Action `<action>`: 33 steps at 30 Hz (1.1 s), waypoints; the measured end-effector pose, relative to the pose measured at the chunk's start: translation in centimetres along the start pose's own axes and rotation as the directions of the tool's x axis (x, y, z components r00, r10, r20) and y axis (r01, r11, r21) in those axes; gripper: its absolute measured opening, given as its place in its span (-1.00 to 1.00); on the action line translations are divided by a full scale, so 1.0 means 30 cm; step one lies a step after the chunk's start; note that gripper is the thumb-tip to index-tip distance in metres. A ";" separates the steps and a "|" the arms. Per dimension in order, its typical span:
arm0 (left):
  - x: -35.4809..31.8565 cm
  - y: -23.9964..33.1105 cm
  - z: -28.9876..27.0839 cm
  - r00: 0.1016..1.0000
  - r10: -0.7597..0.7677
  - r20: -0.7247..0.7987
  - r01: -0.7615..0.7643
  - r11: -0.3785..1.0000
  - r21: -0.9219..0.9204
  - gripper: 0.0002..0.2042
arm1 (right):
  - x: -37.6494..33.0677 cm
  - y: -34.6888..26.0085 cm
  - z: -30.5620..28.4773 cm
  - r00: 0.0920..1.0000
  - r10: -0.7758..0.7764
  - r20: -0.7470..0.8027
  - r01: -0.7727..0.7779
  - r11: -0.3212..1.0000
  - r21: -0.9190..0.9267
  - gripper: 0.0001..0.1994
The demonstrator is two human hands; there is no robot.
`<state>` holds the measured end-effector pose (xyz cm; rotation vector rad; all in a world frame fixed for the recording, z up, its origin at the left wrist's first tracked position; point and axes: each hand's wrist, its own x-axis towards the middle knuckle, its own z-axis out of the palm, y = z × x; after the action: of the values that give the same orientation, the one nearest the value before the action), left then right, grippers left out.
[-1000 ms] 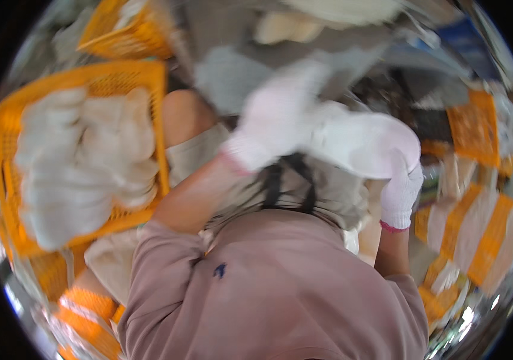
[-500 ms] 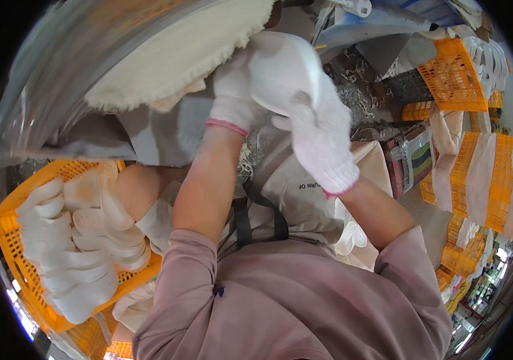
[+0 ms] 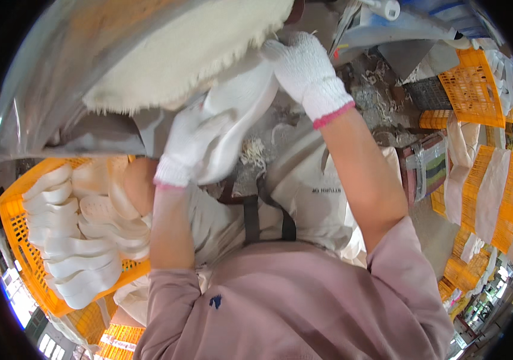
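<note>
Insole (image 3: 241,114), a white foam-like piece, is sitting in the upper middle of the frame, pressed up against the fuzzy cream buffing wheel (image 3: 184,48) that is filling the upper left. Both hands are wearing white knit gloves. The left hand (image 3: 187,141) is gripping the lower end of the insole, its fingers closed around it just below centre. The right hand (image 3: 307,69) is holding the upper end, fingers wrapped over the edge close to the wheel's rim.

Judging by its thin, curved shape, the insole is looking light and bendy rather than stiff, so it is probably flexing easily under pressure; holding it at both ends, as the hands are doing, is likely keeping it flat against the wheel. Its smooth surface could be slippery, though the knit gloves are probably helping the grip. Fingers near the wheel's frayed edge are looking like the risky spot.

At the left of the frame an orange crate (image 3: 13,240) is holding a stack of similar white insoles (image 3: 82,246). More orange crates (image 3: 472,84) are standing at the upper right, and others draped with pale sheets are lying at the right edge.
</note>
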<state>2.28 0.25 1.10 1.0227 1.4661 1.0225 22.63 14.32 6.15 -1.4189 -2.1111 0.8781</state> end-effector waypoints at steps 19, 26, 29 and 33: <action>0.034 0.020 0.048 0.984 -0.152 -0.096 0.153 0.988 -0.002 -0.68 | 0.062 0.042 0.007 1.000 -0.016 -0.018 0.012 0.986 -0.168 -0.40; 0.235 -0.004 0.307 0.993 0.049 -0.107 -0.093 0.885 -0.456 -0.65 | -0.287 -0.104 -0.110 0.825 -0.549 0.132 0.481 0.560 -0.675 -0.51; 0.218 0.021 0.264 0.981 -0.166 0.096 0.187 0.711 -0.678 -0.63 | -0.342 -0.071 -0.123 0.824 -0.530 0.203 0.466 0.429 -0.774 -0.66; 0.055 0.012 0.211 0.990 -0.075 0.116 0.130 0.213 -0.968 -0.46 | -0.412 -0.050 -0.015 0.812 -0.508 0.287 0.580 0.656 -0.483 -0.62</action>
<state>8.41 2.46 0.34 -0.0462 0.5029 1.4852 26.56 2.58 7.36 -0.8303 -2.8154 0.1034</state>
